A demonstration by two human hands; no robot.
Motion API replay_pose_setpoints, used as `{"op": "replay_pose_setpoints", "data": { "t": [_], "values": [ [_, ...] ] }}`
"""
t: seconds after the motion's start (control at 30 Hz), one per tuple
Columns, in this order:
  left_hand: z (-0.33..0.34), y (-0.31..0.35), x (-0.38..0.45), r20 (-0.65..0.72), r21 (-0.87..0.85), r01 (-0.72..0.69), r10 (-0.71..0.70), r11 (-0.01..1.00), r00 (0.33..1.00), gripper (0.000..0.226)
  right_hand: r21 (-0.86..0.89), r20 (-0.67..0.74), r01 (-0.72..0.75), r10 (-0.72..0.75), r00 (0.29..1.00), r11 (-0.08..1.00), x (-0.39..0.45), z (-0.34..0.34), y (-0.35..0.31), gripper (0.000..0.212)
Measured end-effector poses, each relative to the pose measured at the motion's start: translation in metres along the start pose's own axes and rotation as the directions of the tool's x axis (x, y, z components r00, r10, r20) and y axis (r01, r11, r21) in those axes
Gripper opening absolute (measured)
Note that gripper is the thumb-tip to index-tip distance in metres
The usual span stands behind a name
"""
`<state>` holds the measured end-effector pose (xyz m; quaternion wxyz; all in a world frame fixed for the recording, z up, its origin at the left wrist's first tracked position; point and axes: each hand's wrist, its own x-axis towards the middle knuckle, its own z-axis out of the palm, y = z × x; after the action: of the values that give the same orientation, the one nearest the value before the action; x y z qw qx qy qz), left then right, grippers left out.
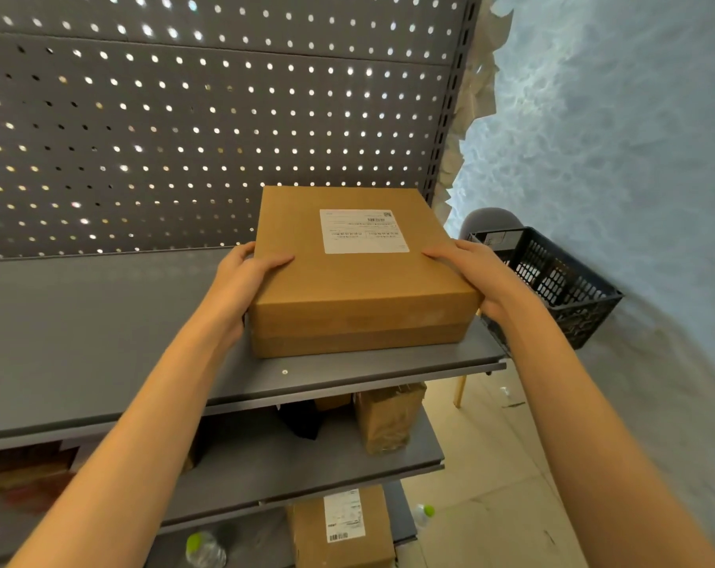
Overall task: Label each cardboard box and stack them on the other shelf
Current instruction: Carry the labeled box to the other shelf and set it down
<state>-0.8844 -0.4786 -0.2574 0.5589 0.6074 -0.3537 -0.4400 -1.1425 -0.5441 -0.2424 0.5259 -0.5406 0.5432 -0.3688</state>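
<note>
A flat brown cardboard box (347,289) with a white shipping label (363,231) on top sits on the right end of the grey upper shelf (101,330). My left hand (241,289) grips its left side, thumb on the lid and fingers curled round the edge. On the right edge my right hand (479,272) grips the box, fingers lying over the lid. Further down, on the lowest shelf, stands another labelled cardboard box (343,530).
A grey pegboard (183,116) backs the shelf. A black plastic crate (552,280) stands just right of the shelf end. The middle shelf (306,457) holds a brown paper package (388,420) and a dark object. Two bottles with green caps (204,547) lie low down.
</note>
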Motion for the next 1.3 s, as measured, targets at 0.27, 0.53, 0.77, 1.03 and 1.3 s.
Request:
{"op": "replay_pose_setpoints", "data": {
  "t": [0.27, 0.53, 0.77, 1.03, 1.3],
  "values": [
    [0.006, 0.000, 0.008, -0.004, 0.025, 0.025, -0.025, 0.999, 1.000, 0.048, 0.003, 0.028, -0.045, 0.045, 0.999, 0.999, 0.014, -0.003, -0.002, 0.034],
    [0.012, 0.000, 0.012, -0.019, 0.035, 0.038, -0.038, 0.999, 0.999, 0.056, -0.009, 0.051, -0.058, 0.058, 0.997, 0.998, 0.020, -0.009, -0.006, 0.026],
    [0.016, 0.000, 0.010, -0.051, 0.075, 0.027, -0.023, 0.997, 0.998, 0.057, -0.017, 0.071, -0.065, 0.066, 0.995, 0.998, 0.022, -0.012, -0.005, 0.036],
    [0.011, 0.008, 0.006, -0.150, 0.553, -0.131, 0.253, 0.823, 0.956, 0.062, -0.399, 0.004, 0.081, -0.087, 0.996, 0.913, 0.014, -0.011, -0.013, 0.067],
    [-0.011, 0.040, -0.017, -0.033, 0.933, -0.216, 0.666, 0.287, 0.745, 0.030, -0.820, 0.128, 0.430, -0.610, 0.782, 0.378, 0.001, 0.026, -0.038, 0.043]
  ]
}}
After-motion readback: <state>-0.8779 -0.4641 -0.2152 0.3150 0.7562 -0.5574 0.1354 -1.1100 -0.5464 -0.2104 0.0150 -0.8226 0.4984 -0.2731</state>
